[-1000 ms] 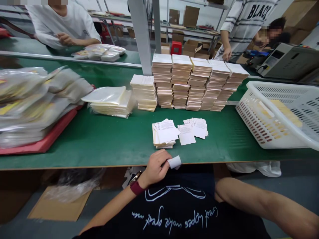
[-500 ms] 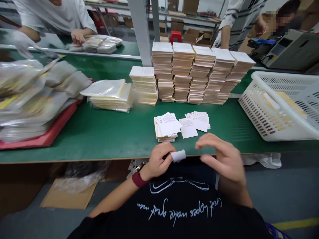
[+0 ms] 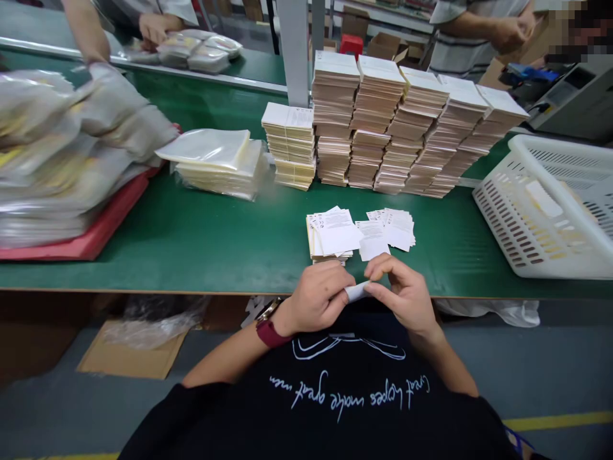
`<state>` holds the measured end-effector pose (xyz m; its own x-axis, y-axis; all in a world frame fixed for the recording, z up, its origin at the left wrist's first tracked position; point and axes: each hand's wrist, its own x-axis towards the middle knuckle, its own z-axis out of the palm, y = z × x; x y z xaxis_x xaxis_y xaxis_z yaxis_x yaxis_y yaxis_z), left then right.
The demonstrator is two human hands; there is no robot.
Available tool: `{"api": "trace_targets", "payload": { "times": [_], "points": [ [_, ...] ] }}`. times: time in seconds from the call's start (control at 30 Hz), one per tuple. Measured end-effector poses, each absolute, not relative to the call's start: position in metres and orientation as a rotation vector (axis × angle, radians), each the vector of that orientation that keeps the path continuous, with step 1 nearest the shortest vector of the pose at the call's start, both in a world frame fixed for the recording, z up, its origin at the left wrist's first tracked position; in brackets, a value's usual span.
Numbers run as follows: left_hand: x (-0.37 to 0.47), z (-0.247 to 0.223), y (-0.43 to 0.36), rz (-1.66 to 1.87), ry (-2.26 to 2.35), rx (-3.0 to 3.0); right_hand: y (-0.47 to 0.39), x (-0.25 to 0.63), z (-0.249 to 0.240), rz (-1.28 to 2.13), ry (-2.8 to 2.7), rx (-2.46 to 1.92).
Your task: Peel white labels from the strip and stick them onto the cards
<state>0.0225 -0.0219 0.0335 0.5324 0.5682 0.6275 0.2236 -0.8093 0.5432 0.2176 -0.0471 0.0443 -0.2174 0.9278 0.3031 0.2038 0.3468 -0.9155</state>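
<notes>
My left hand (image 3: 320, 295) is closed, its thumb and fingers pinching a small curled piece of white paper (image 3: 357, 292) just in front of the table's near edge. On the paper's other end, my right hand (image 3: 403, 295) presses with thumb and fingertips. Just beyond the hands lies a small stack of white printed cards (image 3: 339, 232), its top ones askew. To the right of it, a few loose cards (image 3: 373, 241) overlap a fanned group of cards (image 3: 400, 230).
Tall card stacks (image 3: 378, 121) line the back of the green table (image 3: 230, 249). Bagged packs (image 3: 211, 160) and a heap of plastic bags (image 3: 62, 160) on red material stand left. At right is a white perforated basket (image 3: 507, 223). Co-workers' hands (image 3: 158, 29) are across the table.
My right hand has come left and down onto the white paper, closing from a spread pose. The view has shifted slightly. At left, a co-worker's arm now reaches to the heap of bags.
</notes>
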Motion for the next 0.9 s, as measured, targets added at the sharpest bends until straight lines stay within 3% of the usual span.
{"api": "trace_targets", "payload": {
  "times": [0.2,0.33,0.47,0.67,0.9],
  "points": [
    [0.011,0.040,-0.022,1.189,0.702,2.462,-0.053,0.214,0.055,0.274,-2.018,-0.973],
    [-0.001,0.038,-0.014,1.285,0.813,2.500,-0.053,0.220,0.066,0.114,-1.771,-0.881],
    [-0.009,0.024,0.000,1.447,0.910,2.622,-0.016,0.220,0.068,0.399,-1.316,-1.013],
    [-0.008,0.006,0.007,1.402,0.786,2.670,0.045,0.198,0.050,1.166,-1.316,-1.260],
    [-0.009,0.008,0.006,1.354,0.806,2.638,0.050,0.190,0.046,1.216,-1.320,-1.323]
  ]
}}
